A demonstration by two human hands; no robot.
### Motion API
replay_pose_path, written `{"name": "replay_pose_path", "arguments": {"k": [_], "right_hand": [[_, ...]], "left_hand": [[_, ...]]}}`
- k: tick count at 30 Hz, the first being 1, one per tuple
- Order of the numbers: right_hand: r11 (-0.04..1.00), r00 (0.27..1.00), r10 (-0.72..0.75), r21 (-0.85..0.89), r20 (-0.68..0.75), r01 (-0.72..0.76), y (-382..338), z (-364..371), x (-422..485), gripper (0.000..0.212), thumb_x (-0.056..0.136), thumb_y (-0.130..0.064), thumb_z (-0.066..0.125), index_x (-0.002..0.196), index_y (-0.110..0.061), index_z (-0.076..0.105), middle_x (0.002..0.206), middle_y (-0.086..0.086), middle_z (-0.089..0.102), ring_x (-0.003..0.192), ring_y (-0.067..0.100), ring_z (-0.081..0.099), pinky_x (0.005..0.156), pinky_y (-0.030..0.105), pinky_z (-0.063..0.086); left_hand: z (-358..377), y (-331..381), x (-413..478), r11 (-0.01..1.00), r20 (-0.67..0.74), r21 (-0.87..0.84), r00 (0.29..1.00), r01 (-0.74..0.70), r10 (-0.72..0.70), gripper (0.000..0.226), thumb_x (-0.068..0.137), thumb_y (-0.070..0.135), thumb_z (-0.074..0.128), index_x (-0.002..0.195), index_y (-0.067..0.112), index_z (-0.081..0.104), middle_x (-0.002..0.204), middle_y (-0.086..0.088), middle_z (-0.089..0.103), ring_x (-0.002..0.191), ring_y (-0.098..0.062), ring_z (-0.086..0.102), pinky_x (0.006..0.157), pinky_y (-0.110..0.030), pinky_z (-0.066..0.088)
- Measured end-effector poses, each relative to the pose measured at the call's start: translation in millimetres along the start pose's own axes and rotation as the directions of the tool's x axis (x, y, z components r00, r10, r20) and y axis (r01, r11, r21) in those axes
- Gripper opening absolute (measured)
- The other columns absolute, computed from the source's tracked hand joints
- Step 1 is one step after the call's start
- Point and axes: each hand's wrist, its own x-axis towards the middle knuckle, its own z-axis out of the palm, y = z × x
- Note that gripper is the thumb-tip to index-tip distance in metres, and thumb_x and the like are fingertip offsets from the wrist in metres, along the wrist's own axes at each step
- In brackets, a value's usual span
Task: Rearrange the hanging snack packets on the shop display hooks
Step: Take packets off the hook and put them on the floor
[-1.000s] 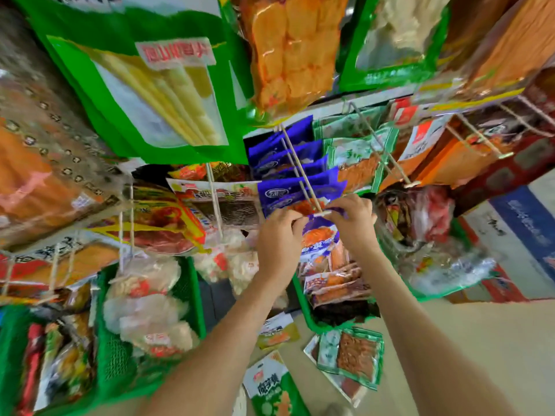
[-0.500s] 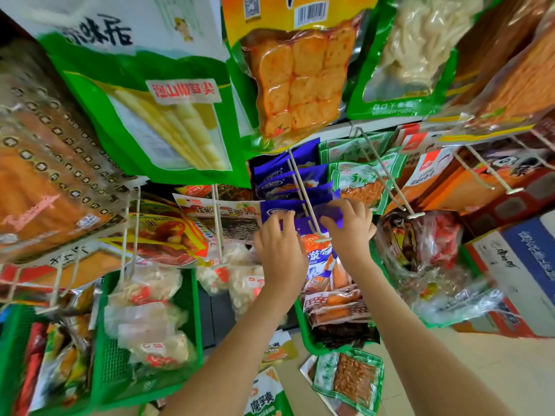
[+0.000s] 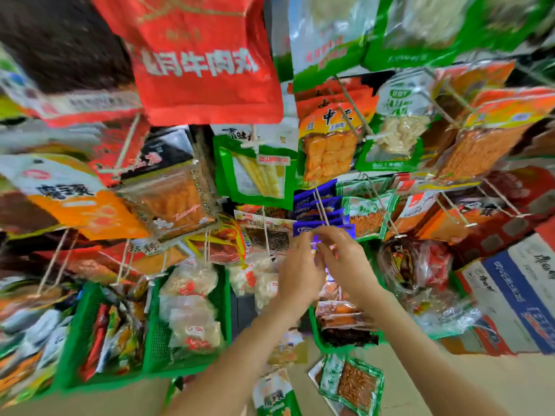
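Observation:
A row of blue snack packets (image 3: 310, 202) hangs on a thin white wire hook (image 3: 322, 209) at the middle of the display. My left hand (image 3: 300, 274) and my right hand (image 3: 345, 262) meet at the front tip of that hook. Their fingertips pinch the top of the frontmost blue packet (image 3: 316, 239), of which only a blue sliver shows between the fingers. The rest of it is hidden behind my hands. The picture is smeared by motion.
A big red packet (image 3: 204, 64) hangs close overhead. A green bamboo-shoot packet (image 3: 258, 172) and an orange tofu packet (image 3: 327, 151) hang above the blue row. Green baskets (image 3: 153, 349) stand lower left, a clear bag (image 3: 420, 265) and cartons (image 3: 516, 295) to the right, loose packets (image 3: 351, 382) on the floor.
The camera has tilted upward, so higher rows and the red packet came into view. Both hands stay at the hook's tip and have drawn closer together on the blue packet.

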Motion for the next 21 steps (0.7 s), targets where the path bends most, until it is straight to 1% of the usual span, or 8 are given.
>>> {"name": "replay_pose_path", "arguments": {"k": [4, 6, 10, 12, 14, 17, 19, 21], "right_hand": [[0.999, 0.997, -0.041, -0.003, -0.062, 0.041, -53, -23, -1, 0.027, 0.086, 0.001, 0.055, 0.112, -0.006, 0.06, 0.104, 0.007, 0.062, 0.089, 0.015, 0.055, 0.07, 0.006, 0.035], [0.999, 0.998, -0.04, 0.013, -0.055, 0.041, -77, -28, -4, 0.025, 0.086, 0.001, 0.054, 0.11, -0.006, 0.061, 0.098, 0.007, 0.063, 0.089, 0.018, 0.058, 0.068, 0.006, 0.037], [0.998, 0.998, -0.066, 0.021, -0.008, 0.066, -130, -25, -10, 0.024, 0.09, -0.007, 0.055, 0.113, -0.01, 0.06, 0.098, 0.004, 0.063, 0.087, 0.015, 0.058, 0.067, 0.002, 0.038], [0.997, 0.997, -0.072, 0.026, 0.005, 0.072, -149, -20, -9, 0.024, 0.091, -0.012, 0.056, 0.114, -0.012, 0.06, 0.1, 0.003, 0.063, 0.09, 0.016, 0.058, 0.071, 0.006, 0.04], [0.998, 0.999, -0.042, 0.047, 0.005, 0.042, -162, -9, -7, 0.025, 0.09, -0.012, 0.057, 0.115, -0.012, 0.06, 0.101, 0.002, 0.061, 0.092, 0.015, 0.058, 0.079, 0.015, 0.042], [0.998, 0.999, 0.043, 0.054, 0.006, -0.043, -155, 16, 1, 0.023, 0.089, -0.01, 0.058, 0.111, -0.009, 0.06, 0.097, 0.004, 0.062, 0.087, 0.016, 0.058, 0.08, 0.022, 0.043], [0.991, 0.993, 0.119, 0.052, 0.01, -0.12, -131, 38, 6, 0.02, 0.087, -0.008, 0.058, 0.107, -0.01, 0.06, 0.092, 0.005, 0.063, 0.082, 0.017, 0.057, 0.078, 0.027, 0.044], [0.98, 0.981, 0.193, 0.049, 0.02, -0.194, -98, 59, 12, 0.022, 0.087, -0.006, 0.056, 0.109, -0.011, 0.06, 0.089, 0.002, 0.061, 0.08, 0.016, 0.055, 0.076, 0.028, 0.044]], "left_hand": [[-57, 21, -2, 0.994, -0.005, 0.02, 0.994, -0.111, 0.111, 0.028, 0.092, 0.015, 0.048, 0.119, 0.014, 0.052, 0.113, -0.008, 0.059, 0.104, -0.028, 0.056, 0.083, -0.042, 0.045], [-85, 24, -8, 0.988, -0.01, 0.034, 0.989, -0.15, 0.151, 0.026, 0.093, 0.016, 0.048, 0.117, 0.015, 0.054, 0.112, -0.006, 0.06, 0.102, -0.025, 0.057, 0.082, -0.039, 0.045], [-142, 13, -19, 0.977, 0.006, 0.056, 0.979, -0.205, 0.205, 0.024, 0.094, 0.018, 0.047, 0.116, 0.016, 0.057, 0.112, -0.003, 0.061, 0.1, -0.02, 0.059, 0.081, -0.036, 0.047], [-166, 2, -22, 0.975, 0.043, 0.081, 0.978, -0.205, 0.202, 0.027, 0.095, 0.021, 0.047, 0.119, 0.016, 0.056, 0.115, -0.002, 0.061, 0.102, -0.02, 0.06, 0.084, -0.037, 0.049], [-185, -15, -24, 0.972, 0.083, 0.133, 0.98, -0.193, 0.183, 0.028, 0.095, 0.024, 0.047, 0.121, 0.016, 0.055, 0.114, -0.002, 0.062, 0.101, -0.021, 0.061, 0.083, -0.037, 0.05], [-196, -43, -22, 0.979, 0.117, 0.136, 0.984, -0.149, 0.134, 0.027, 0.095, 0.021, 0.048, 0.121, 0.015, 0.055, 0.114, -0.002, 0.061, 0.103, -0.019, 0.059, 0.085, -0.033, 0.049], [-192, -61, -18, 0.982, 0.122, 0.152, 0.988, -0.11, 0.092, 0.03, 0.095, 0.02, 0.048, 0.124, 0.015, 0.053, 0.12, 0.0, 0.059, 0.107, -0.017, 0.058, 0.088, -0.03, 0.048], [-179, -80, -10, 0.978, 0.113, 0.189, 0.992, -0.084, 0.064, 0.032, 0.095, 0.021, 0.047, 0.127, 0.016, 0.051, 0.124, 0.0, 0.058, 0.109, -0.017, 0.057, 0.087, -0.03, 0.046]]}}
